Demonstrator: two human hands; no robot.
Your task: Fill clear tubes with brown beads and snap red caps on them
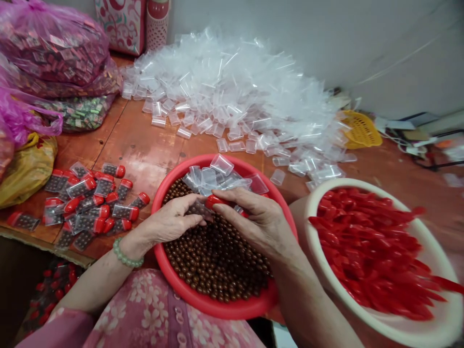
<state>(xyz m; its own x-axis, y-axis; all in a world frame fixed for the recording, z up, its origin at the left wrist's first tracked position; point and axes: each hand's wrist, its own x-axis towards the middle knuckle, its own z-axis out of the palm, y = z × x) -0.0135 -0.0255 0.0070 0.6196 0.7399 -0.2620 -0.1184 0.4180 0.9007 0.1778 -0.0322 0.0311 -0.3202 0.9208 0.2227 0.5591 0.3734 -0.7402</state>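
Observation:
My left hand (177, 220), with a green bead bracelet at the wrist, grips a small clear plastic container (199, 210) with dark balls inside. Between the fingers of my right hand (253, 217) is a red cap (214, 201), right at the container's end; whether it is fully seated I cannot tell. Both hands are over a red basin (159, 193) of shiny brown balls (217, 270). Several empty clear containers (221, 176) lie on the balls at the basin's far side.
Filled, red-capped containers (90, 203) lie at the left on the wooden table (145, 140). Behind the basin spreads a heap of clear containers (232, 87). A white tub (311, 203) of red plastic pieces (362, 251) stands right. Full plastic bags (61, 53) and a yellow basket (362, 129) are farther back.

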